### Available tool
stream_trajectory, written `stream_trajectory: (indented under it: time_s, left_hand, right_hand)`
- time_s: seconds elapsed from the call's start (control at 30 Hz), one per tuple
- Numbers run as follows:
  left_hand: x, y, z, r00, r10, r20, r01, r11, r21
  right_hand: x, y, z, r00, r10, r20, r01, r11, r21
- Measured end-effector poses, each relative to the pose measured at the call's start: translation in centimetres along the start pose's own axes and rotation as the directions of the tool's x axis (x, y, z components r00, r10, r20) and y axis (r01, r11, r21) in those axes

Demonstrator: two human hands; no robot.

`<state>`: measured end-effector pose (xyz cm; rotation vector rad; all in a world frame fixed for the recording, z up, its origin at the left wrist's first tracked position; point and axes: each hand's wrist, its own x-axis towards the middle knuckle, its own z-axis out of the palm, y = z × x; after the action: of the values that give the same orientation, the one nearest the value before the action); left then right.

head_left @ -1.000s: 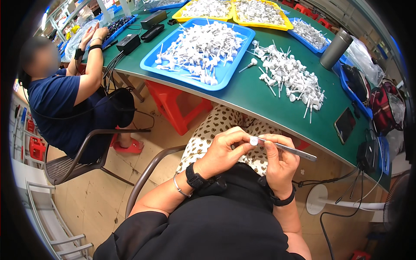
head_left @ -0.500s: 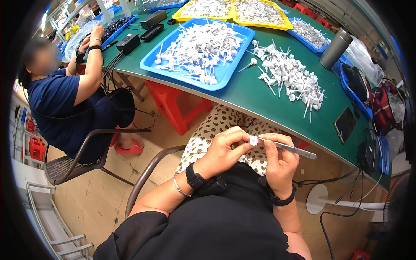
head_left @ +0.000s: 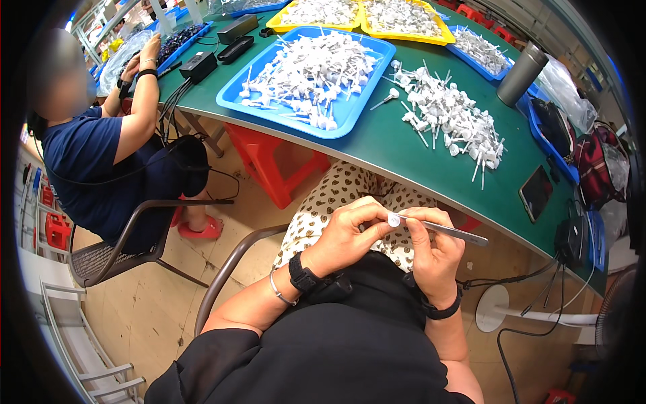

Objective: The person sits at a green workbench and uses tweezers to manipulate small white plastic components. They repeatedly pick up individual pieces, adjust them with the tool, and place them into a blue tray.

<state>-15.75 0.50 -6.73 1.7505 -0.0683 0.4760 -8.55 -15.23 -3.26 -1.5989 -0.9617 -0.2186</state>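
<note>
Above my lap, my left hand [head_left: 350,237] pinches a small white round-headed plastic part [head_left: 393,219] between thumb and fingertips. My right hand [head_left: 436,252] is closed round metal tweezers [head_left: 449,231], whose tips point left to the white part. Whether the tips touch the part or grip something on it, I cannot tell. On the green table ahead, a loose heap of similar white parts with thin stems [head_left: 452,118] lies right of a blue tray [head_left: 232,101] piled with more of them.
Two yellow trays [head_left: 367,28] of white parts stand at the back. A grey flask [head_left: 523,75] and a phone [head_left: 537,193] are on the right of the table [head_left: 404,172]. Under it is a red stool [head_left: 269,165]. A co-worker [head_left: 101,145] sits at the left; a fan [head_left: 609,313] stands lower right.
The outer end of the tweezers has shifted very slightly left and up in my right hand. My left hand keeps the white part in the same place.
</note>
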Motion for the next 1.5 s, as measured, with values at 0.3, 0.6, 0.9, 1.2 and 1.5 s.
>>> stream_trajectory:
  time_s: [0.3, 0.6, 0.9, 1.2, 1.5]
  left_hand:
    - [0.1, 0.2, 0.0, 0.999, -0.044, 0.002, 0.044, 0.999, -0.017]
    - [0.0, 0.0, 0.1, 1.000, 0.014, -0.004, -0.014, 1.000, -0.004]
    - [0.0, -0.4, 0.2, 0.996, 0.092, 0.003, -0.092, 0.993, 0.078]
    - [0.2, -0.3, -0.3, 1.000, -0.030, 0.002, 0.030, 0.999, -0.010]
    - [0.0, -0.6, -0.3, 1.000, -0.015, -0.013, 0.014, 1.000, -0.026]
  right_hand:
    - [0.0, -0.3, 0.0, 0.999, 0.042, -0.013, -0.043, 0.999, -0.026]
    - [0.2, -0.3, -0.3, 1.000, 0.011, 0.028, -0.009, 0.998, -0.061]
    - [0.8, -0.6, -1.0, 0.991, 0.012, 0.132, 0.009, 0.988, -0.151]
    - [-0.4, 0.4, 0.3, 0.983, 0.177, -0.049, -0.165, 0.967, 0.193]
    - [-0.6, 0.3, 0.5, 0.980, 0.197, -0.039, -0.185, 0.962, 0.199]
